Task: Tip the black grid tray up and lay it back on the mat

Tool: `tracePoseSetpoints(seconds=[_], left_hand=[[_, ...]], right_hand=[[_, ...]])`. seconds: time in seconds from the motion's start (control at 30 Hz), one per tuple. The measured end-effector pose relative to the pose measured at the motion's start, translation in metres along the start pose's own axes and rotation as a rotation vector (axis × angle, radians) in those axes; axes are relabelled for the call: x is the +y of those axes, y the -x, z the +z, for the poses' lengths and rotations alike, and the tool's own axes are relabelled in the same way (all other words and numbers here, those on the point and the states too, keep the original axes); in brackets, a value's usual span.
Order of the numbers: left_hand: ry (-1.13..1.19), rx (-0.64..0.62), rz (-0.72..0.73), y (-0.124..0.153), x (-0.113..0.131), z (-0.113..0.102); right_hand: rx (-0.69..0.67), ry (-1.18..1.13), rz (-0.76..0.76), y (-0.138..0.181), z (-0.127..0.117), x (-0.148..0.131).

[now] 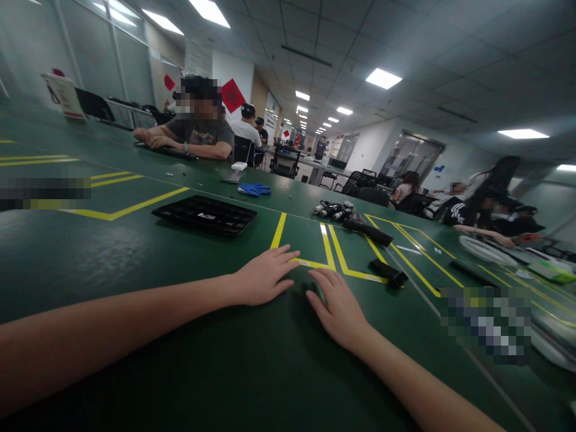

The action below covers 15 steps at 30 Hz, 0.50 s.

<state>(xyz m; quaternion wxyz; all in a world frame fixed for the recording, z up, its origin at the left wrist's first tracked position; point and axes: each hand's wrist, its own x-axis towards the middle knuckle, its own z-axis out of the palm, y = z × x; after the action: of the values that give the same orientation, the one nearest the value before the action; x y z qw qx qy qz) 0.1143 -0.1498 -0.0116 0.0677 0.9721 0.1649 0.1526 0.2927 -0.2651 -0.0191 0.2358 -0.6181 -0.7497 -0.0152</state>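
Head view: 2 bare hands hold nothing, fingers loosely spread. The flat black rectangular plastic panel (216, 223) lies beyond the nearer left hand (265, 276), leftward, long axis crosswise; right of the right hand (338, 307), a small black elongated piece (386, 272).

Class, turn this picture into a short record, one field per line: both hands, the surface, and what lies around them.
Left hand: open, fingers extended
Right hand: open, fingers slightly curved
Surface: green table with yellow lines
Beyond left hand: black ribbed panel; blue glove farther off
Beside right hand: small black part
Across table: person in dark shirt
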Motion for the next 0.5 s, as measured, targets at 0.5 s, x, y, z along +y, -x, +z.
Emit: tracePoseSetpoints(seconds=[0.5], left_hand=[[-0.114, 0.207, 0.828, 0.039, 0.088, 0.017]], right_hand=[[-0.243, -0.829, 0.043, 0.027, -0.012, -0.068]])
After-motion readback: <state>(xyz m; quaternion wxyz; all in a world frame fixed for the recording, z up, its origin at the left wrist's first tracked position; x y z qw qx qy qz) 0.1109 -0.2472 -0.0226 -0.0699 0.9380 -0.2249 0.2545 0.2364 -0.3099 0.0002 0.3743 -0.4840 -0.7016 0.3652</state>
